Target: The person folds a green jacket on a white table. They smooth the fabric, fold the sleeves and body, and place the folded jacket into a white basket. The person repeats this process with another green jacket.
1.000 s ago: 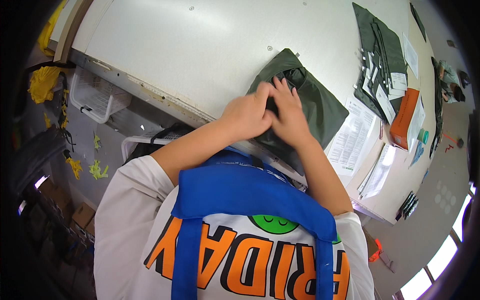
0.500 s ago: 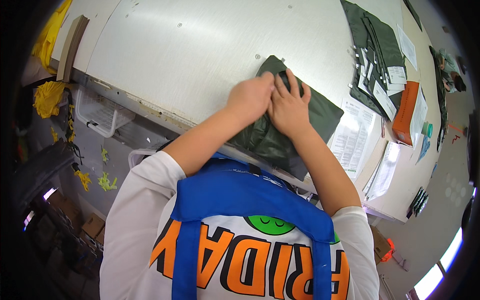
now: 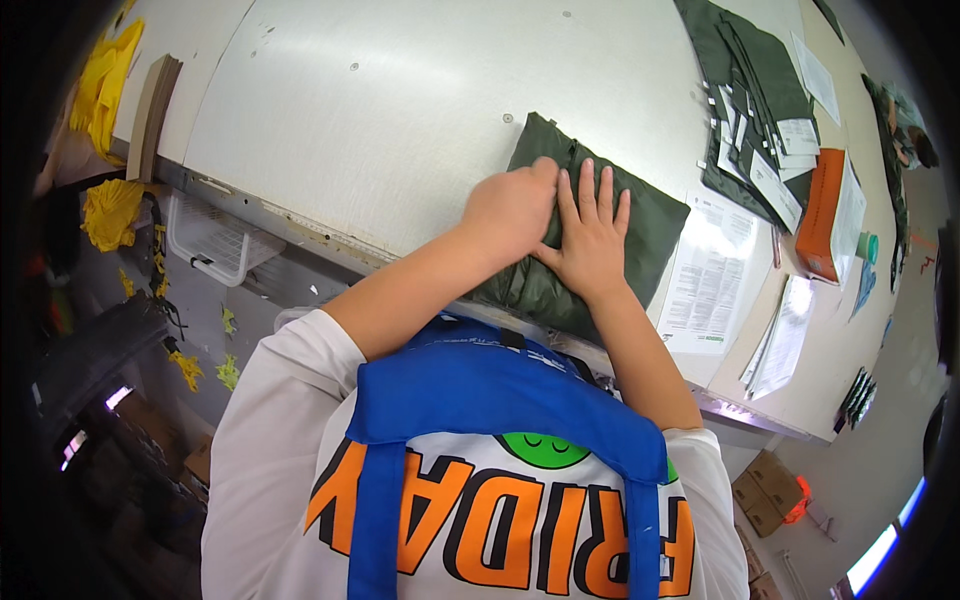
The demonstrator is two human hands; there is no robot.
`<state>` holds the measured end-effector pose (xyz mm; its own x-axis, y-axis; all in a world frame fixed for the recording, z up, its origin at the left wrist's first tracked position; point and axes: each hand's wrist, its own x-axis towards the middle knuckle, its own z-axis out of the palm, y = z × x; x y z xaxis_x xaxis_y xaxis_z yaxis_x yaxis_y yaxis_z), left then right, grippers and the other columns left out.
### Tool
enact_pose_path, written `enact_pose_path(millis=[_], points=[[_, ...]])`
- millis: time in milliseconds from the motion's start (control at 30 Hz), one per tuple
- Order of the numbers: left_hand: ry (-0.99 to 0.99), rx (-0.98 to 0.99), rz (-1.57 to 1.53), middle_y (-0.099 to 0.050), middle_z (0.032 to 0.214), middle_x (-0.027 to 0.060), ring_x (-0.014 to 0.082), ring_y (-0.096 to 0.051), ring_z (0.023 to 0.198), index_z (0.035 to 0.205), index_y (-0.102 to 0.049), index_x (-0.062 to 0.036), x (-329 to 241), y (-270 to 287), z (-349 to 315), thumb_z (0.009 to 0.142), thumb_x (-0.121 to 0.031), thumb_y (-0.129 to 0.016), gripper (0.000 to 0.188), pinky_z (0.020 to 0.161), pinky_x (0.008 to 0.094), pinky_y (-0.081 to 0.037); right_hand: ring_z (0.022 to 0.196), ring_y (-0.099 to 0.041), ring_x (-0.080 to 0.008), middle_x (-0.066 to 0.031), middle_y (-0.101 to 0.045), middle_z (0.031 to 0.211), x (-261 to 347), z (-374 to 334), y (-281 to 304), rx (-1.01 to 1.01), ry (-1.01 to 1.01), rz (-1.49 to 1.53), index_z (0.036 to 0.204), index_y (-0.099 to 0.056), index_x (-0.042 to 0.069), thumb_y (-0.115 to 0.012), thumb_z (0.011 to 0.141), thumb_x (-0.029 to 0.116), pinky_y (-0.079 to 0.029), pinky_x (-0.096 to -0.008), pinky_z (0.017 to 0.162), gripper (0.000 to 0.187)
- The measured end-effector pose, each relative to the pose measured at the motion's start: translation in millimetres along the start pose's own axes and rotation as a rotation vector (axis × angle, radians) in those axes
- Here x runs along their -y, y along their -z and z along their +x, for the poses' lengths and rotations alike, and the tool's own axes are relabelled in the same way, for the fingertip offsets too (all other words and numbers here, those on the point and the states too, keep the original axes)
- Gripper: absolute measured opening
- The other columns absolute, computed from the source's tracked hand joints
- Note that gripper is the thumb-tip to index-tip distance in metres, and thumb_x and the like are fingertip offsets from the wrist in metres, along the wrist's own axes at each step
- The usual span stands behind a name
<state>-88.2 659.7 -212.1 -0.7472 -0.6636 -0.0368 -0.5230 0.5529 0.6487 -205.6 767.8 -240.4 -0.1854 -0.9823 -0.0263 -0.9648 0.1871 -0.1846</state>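
Note:
A dark green folded fabric piece, with a seam or zip line running down it, lies at the front edge of the white table. Resting on its left part is my left hand, closed, fingertips pinched at the seam line. What the pinch holds is hidden under the fingers. My right hand lies flat on the middle of the fabric, its fingers spread and pointing away from me. The thumb of this hand reaches toward the left hand.
Dark green pieces with white tags are piled at the far right. Nearby are printed sheets, an orange box and a paper stack. Brown cardboard strips and yellow cloth sit far left; a white basket is below the edge.
My right hand has flattened, its fingers spreading over the fabric. The fabric beneath the fingertips, bunched around a dark gap before, now lies smoother. My left hand stays closed at the seam line.

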Motion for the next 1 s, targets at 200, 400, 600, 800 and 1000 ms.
enact_pose_path(millis=[200,400,600,800,1000], points=[[-0.128,0.178,0.126,-0.063,0.074,0.0202,0.0367,-0.064,0.065,0.088,-0.050,0.0013,-26,-30,1,0.080,-0.008,-0.053,0.012,0.056,0.0435,-0.051,0.143,-0.013,-0.0353,-0.0151,-0.017,0.155,-12,7,-22,0.069,-0.020,0.014,0.125,-0.054,0.008,-0.056,0.082,0.033,-0.007,-0.0550,0.113,0.049],[-0.064,0.127,0.060,-0.063,0.070,0.0230,0.0392,-0.064,0.065,0.086,-0.049,0.0025,-26,-51,19,0.083,-0.010,-0.053,0.013,0.058,0.0467,-0.051,0.141,-0.023,-0.0309,-0.0158,-0.023,0.153,-36,-2,-25,-0.149,-0.002,0.606,0.136,-0.044,0.005,-0.061,0.079,0.020,-0.006,-0.0478,0.115,0.061],[0.027,0.264,0.181,-0.064,0.074,0.0252,0.0416,-0.064,0.071,0.088,-0.050,0.0047,-21,-51,29,0.081,-0.006,-0.051,0.013,0.063,0.0492,-0.052,0.108,-0.057,-0.0225,-0.0103,-0.056,0.116,-31,-35,-7,-0.564,-0.371,1.168,0.118,-0.054,0.005,-0.062,0.072,0.000,-0.038,-0.0368,0.100,0.047],[0.011,0.276,0.236,-0.065,0.076,0.0246,0.0384,-0.067,0.075,0.086,-0.054,0.0055,-22,-53,36,0.077,-0.002,-0.054,0.012,0.064,0.0443,-0.054,0.078,-0.054,-0.0185,-0.0004,-0.056,0.084,18,-74,-4,-0.279,0.380,0.378,0.085,-0.062,0.014,-0.064,0.072,0.015,-0.039,-0.0322,0.072,0.014],[0.046,0.282,0.250,-0.066,0.080,0.0240,0.0369,-0.067,0.079,0.087,-0.055,0.0055,-22,-49,37,0.077,-0.001,-0.055,0.012,0.067,0.0419,-0.054,0.082,-0.053,-0.0185,-0.0019,-0.055,0.083,27,-76,-19,-0.361,0.370,0.405,0.083,-0.060,0.013,-0.058,0.072,0.014,-0.037,-0.0340,0.074,0.010]])
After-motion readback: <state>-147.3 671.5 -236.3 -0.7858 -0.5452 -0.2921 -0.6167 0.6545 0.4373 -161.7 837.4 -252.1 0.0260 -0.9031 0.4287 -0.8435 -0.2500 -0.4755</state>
